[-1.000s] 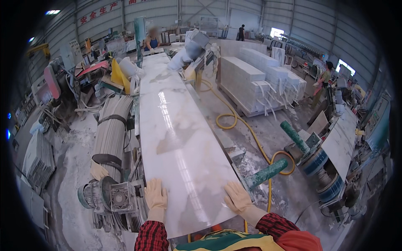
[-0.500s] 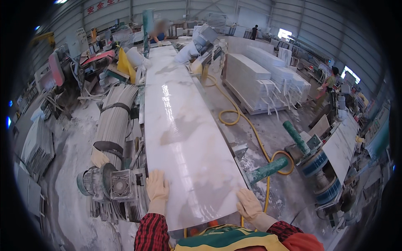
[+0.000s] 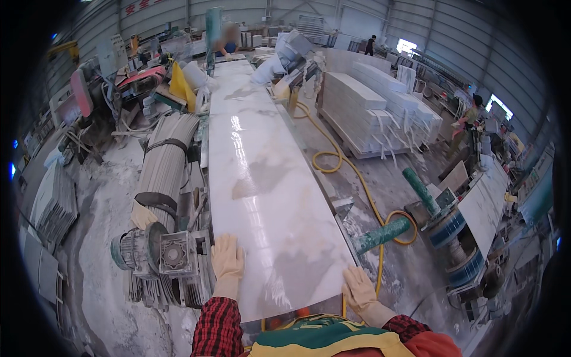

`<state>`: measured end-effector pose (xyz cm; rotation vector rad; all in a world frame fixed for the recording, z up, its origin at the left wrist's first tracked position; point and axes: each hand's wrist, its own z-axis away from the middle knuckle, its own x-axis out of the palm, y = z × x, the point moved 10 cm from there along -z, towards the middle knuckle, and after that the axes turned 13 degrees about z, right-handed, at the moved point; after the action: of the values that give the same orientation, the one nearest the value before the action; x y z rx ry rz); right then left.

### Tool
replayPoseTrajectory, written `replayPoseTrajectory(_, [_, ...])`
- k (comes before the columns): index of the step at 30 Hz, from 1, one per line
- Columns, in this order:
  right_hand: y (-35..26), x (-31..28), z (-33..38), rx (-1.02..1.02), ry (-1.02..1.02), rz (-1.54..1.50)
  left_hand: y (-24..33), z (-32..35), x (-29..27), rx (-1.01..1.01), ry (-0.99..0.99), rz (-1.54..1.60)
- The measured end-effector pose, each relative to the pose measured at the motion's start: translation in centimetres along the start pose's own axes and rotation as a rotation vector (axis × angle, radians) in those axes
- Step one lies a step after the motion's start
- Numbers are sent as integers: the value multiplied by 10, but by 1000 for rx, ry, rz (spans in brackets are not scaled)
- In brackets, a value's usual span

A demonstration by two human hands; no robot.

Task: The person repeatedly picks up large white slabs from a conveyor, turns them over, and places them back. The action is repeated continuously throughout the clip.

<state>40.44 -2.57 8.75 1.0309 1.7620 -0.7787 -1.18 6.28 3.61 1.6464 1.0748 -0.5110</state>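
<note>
A long polished white stone slab (image 3: 262, 196) with grey-beige patches lies flat on a narrow conveyor, stretching away from my body. My left hand (image 3: 228, 262), in a cream glove, rests flat on the slab's near left edge with its fingers stretched forward. On the near right edge lies my right hand (image 3: 361, 293), gloved alike, fingers extended and slightly apart. Its thumb is hard to make out. Both forearms wear red-and-black checked sleeves. A green and yellow apron (image 3: 321, 339) covers my front, close to the slab's near end.
A grey motor (image 3: 137, 253) and bundled strips (image 3: 169, 149) stand left of the conveyor. A yellow hose (image 3: 357, 172) loops over the floor at right, near a green roller (image 3: 380, 235). Beyond is a stack of stone slabs (image 3: 357, 104). A co-worker (image 3: 229, 46) is at the far end.
The slab has slid slightly away from me, its near edge now a little farther forward. My left hand has shifted slightly forward with it; the right stays at the right edge.
</note>
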Motion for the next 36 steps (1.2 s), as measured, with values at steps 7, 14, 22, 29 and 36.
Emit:
replayPoseTrajectory(7, [4, 3, 20, 55, 1, 57, 8, 3, -5, 54, 48, -11])
replayPoseTrajectory(14, [8, 5, 41, 126, -62, 67, 4, 11, -3, 10, 14, 1])
replayPoseTrajectory(22, [5, -4, 60, 146, -121, 31, -2, 18, 4, 21, -9, -26])
replayPoseTrajectory(29, [6, -21, 73, 239, -53, -109, 1, 56, -6, 147, -85, 85])
replayPoseTrajectory(36, [31, 81, 145, 866, -687, -693, 45, 166, -26, 225, -293, 33])
